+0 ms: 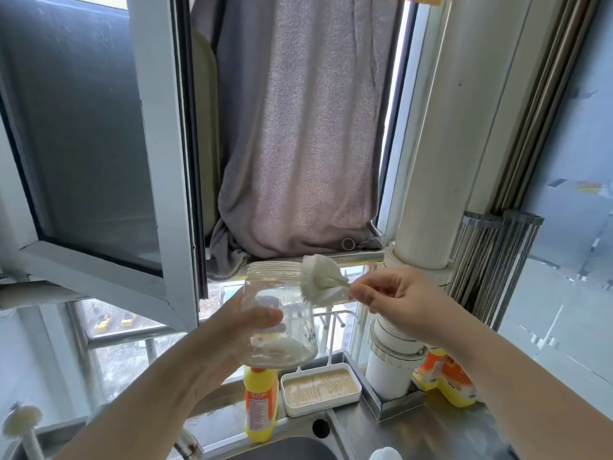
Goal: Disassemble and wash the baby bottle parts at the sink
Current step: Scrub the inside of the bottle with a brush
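we held the clear bottle [280, 313] above the sink [292, 449], our left hand [232, 340] wrapped round its body. at two o'clock from it, our right hand [394, 293] pinched the white brush [323, 280], bristles touching the rim.

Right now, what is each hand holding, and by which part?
The left hand grips the clear bottle around the middle of its body. The right hand pinches the white brush by its handle, just behind the head.
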`<state>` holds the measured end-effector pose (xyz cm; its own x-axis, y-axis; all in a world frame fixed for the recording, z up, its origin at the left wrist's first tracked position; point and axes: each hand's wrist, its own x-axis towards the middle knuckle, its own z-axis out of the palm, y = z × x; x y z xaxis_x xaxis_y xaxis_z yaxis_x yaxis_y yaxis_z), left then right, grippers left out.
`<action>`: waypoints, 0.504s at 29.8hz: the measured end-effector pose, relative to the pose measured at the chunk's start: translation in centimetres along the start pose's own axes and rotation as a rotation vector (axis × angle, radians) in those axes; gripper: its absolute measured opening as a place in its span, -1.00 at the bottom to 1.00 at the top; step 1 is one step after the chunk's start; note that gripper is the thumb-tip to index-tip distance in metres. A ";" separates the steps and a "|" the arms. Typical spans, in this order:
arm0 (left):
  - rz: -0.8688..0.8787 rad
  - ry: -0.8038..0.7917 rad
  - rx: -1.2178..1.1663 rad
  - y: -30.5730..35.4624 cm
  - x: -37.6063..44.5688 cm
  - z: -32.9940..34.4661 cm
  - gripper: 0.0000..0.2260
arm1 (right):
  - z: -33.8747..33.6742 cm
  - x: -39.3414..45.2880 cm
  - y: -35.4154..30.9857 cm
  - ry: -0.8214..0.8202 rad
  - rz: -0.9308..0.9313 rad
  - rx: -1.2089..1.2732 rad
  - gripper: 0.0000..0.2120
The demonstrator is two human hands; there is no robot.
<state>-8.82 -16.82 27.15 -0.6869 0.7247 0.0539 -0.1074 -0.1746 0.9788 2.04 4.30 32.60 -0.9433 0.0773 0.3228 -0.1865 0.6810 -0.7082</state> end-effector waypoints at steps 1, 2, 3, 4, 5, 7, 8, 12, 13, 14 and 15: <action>-0.009 -0.005 -0.013 0.1 0.0 -0.1 -0.30 | 0.2 -0.1 -0.1 0.005 -0.007 -0.001 -0.71; -0.019 -0.008 -0.022 0.3 0.0 -0.1 -0.31 | 0.5 -0.1 -0.3 0.011 -0.024 -0.002 -0.70; -0.019 -0.015 -0.028 0.4 0.1 -0.1 -0.31 | 0.8 -0.1 -0.5 0.020 -0.041 -0.001 -0.70; -0.012 -0.014 -0.025 0.5 0.1 -0.2 -0.27 | 1.0 -0.1 -0.8 0.027 -0.052 0.007 -0.70; 0.003 -0.008 -0.024 0.5 0.2 -0.5 -0.20 | 1.1 -0.1 -0.9 0.034 -0.055 0.017 -0.70; 0.038 0.025 -0.047 0.4 0.4 -0.9 -0.15 | 1.0 -0.2 -1.1 0.041 -0.047 0.021 -0.69; 0.051 0.039 -0.069 0.5 0.3 -0.9 -0.20 | 1.0 -0.3 -1.1 0.044 -0.042 0.013 -0.70; 0.053 -0.011 -0.042 0.4 -0.2 -0.7 -0.27 | 1.8 -0.5 -1.7 0.076 -0.050 -0.020 -0.68; 0.051 -0.010 0.001 0.4 -0.3 -0.8 -0.23 | 2.1 -0.5 -1.9 0.079 -0.050 -0.033 -0.67; 0.053 -0.005 0.041 0.4 -0.4 -0.8 -0.17 | 2.3 -0.5 -2.2 0.076 -0.048 -0.052 -0.67; 0.056 -0.002 0.065 0.4 -0.4 -1.0 -0.11 | 2.2 -0.6 -2.2 0.073 -0.041 -0.073 -0.66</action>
<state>-9.26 -17.86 27.34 -0.6888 0.7167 0.1090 -0.0224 -0.1714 0.9849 2.39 1.09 32.60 -0.9124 0.0992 0.3972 -0.2017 0.7354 -0.6469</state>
